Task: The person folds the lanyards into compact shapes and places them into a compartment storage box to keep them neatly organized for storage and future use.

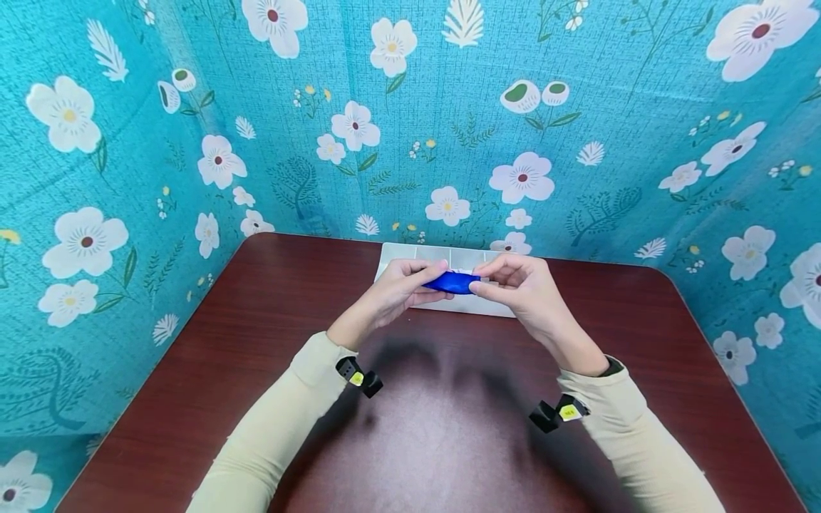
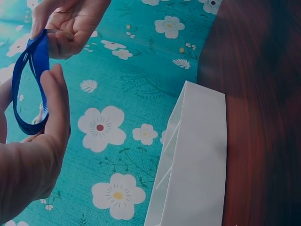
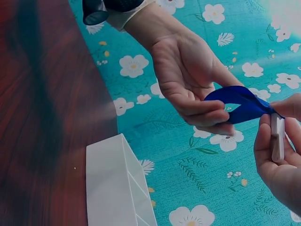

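Observation:
A blue satin ribbon (image 1: pixel 452 283), bent into a loop, is stretched between my two hands over the back of the table. My left hand (image 1: pixel 399 287) holds the loop's rounded end, thumb on one side and fingers on the other. At the narrow end, where the ribbon's sides come together, my right hand (image 1: pixel 521 286) pinches it between thumb and fingers. A small pale bar-shaped piece (image 3: pixel 278 139) lies against the right hand's fingers at that end, and the frames leave me unable to tell what it is.
Behind and below the hands a white divided box (image 2: pixel 203 155) stands on the dark red-brown table (image 1: pixel 269 335) near its back edge. A teal flowered cloth (image 1: pixel 410 128) hangs behind the table and along both sides.

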A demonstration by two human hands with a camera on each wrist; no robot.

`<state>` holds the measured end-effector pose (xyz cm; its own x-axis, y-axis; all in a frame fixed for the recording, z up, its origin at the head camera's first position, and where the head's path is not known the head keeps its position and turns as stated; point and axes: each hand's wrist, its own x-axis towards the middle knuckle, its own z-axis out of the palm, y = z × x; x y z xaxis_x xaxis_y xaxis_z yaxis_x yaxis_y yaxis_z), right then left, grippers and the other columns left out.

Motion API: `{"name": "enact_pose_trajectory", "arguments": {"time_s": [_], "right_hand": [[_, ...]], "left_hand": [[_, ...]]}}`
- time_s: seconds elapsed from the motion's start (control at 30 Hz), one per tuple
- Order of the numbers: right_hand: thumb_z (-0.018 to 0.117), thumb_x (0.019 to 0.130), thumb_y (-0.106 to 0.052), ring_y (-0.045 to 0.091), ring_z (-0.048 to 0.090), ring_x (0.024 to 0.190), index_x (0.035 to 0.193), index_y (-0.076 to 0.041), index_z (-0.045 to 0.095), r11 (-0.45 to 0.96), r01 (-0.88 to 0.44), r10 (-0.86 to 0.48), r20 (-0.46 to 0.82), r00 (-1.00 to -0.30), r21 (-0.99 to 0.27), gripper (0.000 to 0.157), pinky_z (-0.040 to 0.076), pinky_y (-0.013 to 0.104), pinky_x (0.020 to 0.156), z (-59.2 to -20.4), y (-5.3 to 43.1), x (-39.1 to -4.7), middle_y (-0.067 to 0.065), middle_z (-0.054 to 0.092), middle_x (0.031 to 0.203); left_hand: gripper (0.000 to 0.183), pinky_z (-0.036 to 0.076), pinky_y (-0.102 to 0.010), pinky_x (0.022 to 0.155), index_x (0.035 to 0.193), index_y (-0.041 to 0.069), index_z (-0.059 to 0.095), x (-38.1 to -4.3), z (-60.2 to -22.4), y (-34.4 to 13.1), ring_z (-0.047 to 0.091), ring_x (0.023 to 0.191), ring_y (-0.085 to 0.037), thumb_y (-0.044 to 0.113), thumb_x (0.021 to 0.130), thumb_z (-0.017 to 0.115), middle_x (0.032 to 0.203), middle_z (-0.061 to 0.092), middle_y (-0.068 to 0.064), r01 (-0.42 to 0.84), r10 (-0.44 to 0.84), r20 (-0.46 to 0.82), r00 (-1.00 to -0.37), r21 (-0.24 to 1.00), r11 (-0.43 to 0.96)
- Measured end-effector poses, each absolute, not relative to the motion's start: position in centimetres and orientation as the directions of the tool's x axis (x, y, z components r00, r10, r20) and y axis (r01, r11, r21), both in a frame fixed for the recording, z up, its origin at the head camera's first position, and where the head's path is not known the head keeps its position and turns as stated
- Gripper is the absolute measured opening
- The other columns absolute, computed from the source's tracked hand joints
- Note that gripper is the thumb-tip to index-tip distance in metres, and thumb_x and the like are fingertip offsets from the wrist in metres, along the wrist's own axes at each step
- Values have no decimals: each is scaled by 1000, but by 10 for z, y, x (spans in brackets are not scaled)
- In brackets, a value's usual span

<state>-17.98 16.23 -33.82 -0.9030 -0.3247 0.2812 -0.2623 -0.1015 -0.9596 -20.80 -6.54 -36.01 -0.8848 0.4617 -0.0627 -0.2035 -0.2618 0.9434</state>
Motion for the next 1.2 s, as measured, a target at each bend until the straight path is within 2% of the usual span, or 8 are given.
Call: {"name": "enact_pose_trajectory", "arguments": {"time_s": [0.13, 0.23, 0.37, 0.57, 0.7, 0.97, 1.2], "right_hand": [[74, 86, 7, 18, 65, 75, 101, 13, 69, -110, -256, -316, 279, -907, -960, 17, 56, 24, 69, -339, 164, -180, 7, 70, 92], [73, 86, 8, 18, 65, 75, 99, 6, 73, -119, -251, -311, 276, -909, -961, 13, 56, 24, 69, -340, 166, -181, 7, 69, 92], [72, 86, 10, 17, 65, 75, 96, -3, 77, -142, -243, -312, 276, -909, -960, 17, 56, 23, 69, -341, 168, -181, 7, 70, 91], [72, 85, 12, 16, 64, 70, 96, 6, 73, -159, -243, -303, 282, -910, -957, 13, 55, 23, 65, -343, 170, -182, 6, 72, 86], [72, 85, 11, 15, 63, 70, 96, 4, 74, -158, -236, -317, 276, -908, -959, 14, 54, 22, 64, -345, 172, -182, 5, 72, 85], [77, 85, 4, 17, 64, 70, 97, 3, 74, -135, -225, -315, 257, -914, -965, 13, 53, 22, 62, -346, 177, -181, 7, 72, 84], [76, 85, 5, 17, 64, 69, 96, 4, 74, -139, -216, -308, 249, -918, -966, 12, 51, 22, 61, -347, 180, -180, 6, 72, 83]], "left_hand": [[30, 55, -36, 86, 121, -17, 60, -208, -360, -67, 73, 83, -26, 5, 100, 59, 107, 66, -20, -171, 448, -42, -893, 952, -253], [28, 55, -36, 87, 119, -16, 62, -208, -360, -68, 73, 83, -26, 3, 98, 62, 107, 67, -21, -133, 442, -24, -897, 967, -216], [26, 56, -36, 86, 115, -13, 66, -209, -361, -70, 74, 84, -27, 4, 96, 66, 105, 69, -22, -77, 435, -6, -901, 986, -146], [25, 56, -37, 85, 114, -9, 69, -209, -362, -72, 74, 85, -29, 6, 93, 70, 101, 71, -20, -27, 439, 12, -899, 996, -81], [24, 57, -37, 84, 112, -7, 70, -208, -361, -74, 73, 85, -33, 8, 93, 71, 97, 72, -22, 38, 437, 42, -899, 999, -17], [23, 58, -36, 82, 110, -7, 71, -205, -358, -78, 74, 76, -25, 7, 92, 71, 88, 74, -18, 120, 447, 86, -891, 992, 48], [18, 59, -37, 76, 104, -9, 72, -203, -356, -79, 70, 68, -21, 5, 93, 69, 83, 71, -25, 165, 464, 107, -880, 983, 85]]}}
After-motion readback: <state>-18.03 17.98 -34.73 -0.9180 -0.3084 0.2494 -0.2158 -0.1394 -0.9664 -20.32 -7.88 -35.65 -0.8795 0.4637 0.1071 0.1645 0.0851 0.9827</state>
